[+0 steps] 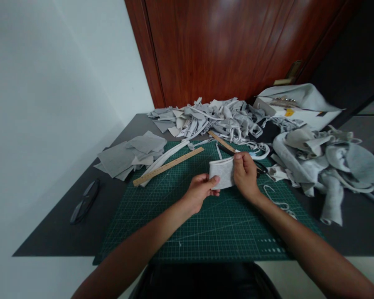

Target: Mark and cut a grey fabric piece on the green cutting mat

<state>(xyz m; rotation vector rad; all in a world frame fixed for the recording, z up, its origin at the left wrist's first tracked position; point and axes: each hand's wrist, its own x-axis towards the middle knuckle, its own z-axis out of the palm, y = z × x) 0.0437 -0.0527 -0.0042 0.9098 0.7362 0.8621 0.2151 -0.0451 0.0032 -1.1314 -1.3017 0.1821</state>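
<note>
Head view: my left hand [201,190] pinches the near corner of a small folded rectangle of pale grey felt [222,172], thumb on top; my right hand [245,173] clamps its far edge, thumb up. Both forearms angle inward, holding the felt just above the dark green gridded cutting mat [205,224], behind it a long wooden ruler [168,166].
</note>
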